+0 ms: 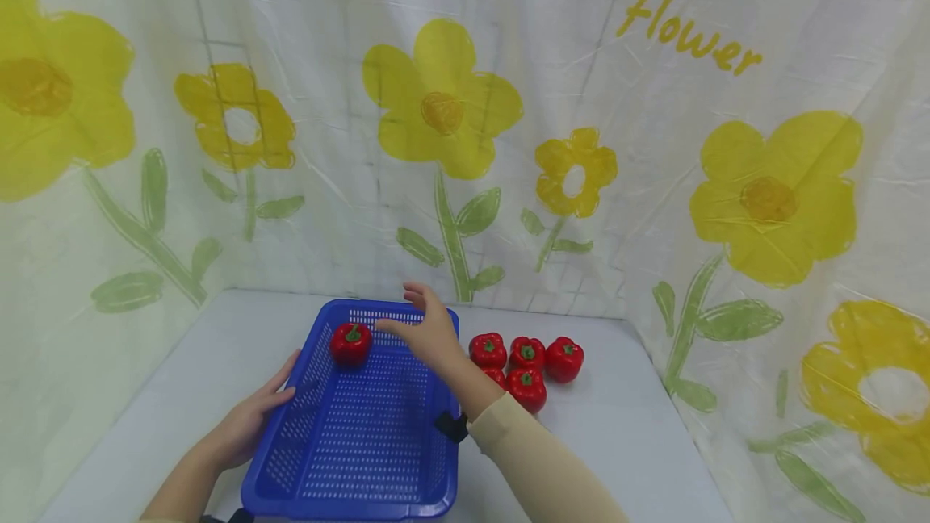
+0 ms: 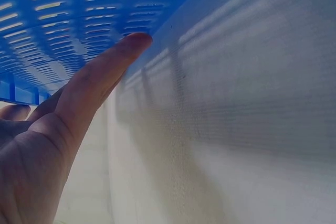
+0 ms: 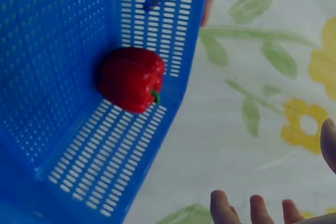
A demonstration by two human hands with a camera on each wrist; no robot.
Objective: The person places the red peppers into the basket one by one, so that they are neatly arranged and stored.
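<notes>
Fingers, right: spread wide, thumb well apart from the rest, loosely bent at most; nothing between them in the head or right wrist view.
Right hand (image 1: 429, 335): raised over the basket's far right part, near the pepper inside but apart from it; holds nothing.
Fingers, left: look straight, laid along the outside of the basket's left wall; the left wrist view shows one finger (image 2: 102, 80) stretched out against the slotted blue side.
Left hand (image 1: 250, 424): touches the basket from outside, thumb near the rim; seems to steady it rather than grip it. How hard it presses, cannot tell.
Basket (image 1: 363, 434): blue, slotted, on the table (image 1: 617, 442), between the two hands.
Pepper in basket (image 1: 350, 347): one, red, far left corner, green stem up, untouched by either hand.
Peppers outside (image 1: 526, 390): five visible, red, bunched on the table just right of the basket, one partly hidden behind the right forearm; neither hand touches them.
Done: one pepper inside the basket.
Left: five outside, if they all belong in there; judged an early stage, most of the loading not yet done.
Backdrop (image 1: 654, 244): white cloth, yellow flowers, behind the table.
</notes>
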